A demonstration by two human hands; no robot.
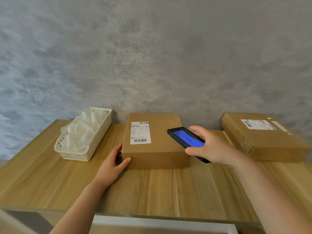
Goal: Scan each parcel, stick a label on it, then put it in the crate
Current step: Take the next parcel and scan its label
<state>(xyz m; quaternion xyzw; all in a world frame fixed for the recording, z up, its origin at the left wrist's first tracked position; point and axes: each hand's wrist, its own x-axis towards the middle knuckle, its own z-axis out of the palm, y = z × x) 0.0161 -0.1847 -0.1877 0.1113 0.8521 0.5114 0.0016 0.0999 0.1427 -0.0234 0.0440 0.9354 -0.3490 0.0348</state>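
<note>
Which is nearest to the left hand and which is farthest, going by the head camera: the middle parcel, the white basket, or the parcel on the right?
From the left hand:
1. Middle parcel: touching, the hand holds its near left corner.
2. White basket: back left on the table, apart from the hand.
3. Right parcel: far right, beyond the right hand holding the scanner.

Mottled grey plaster wall (152, 56) filling the upper view, light wood-grain table (152, 188) pushed against it, pale white frame edge (160, 222) below the table's near edge, soft even light
</note>
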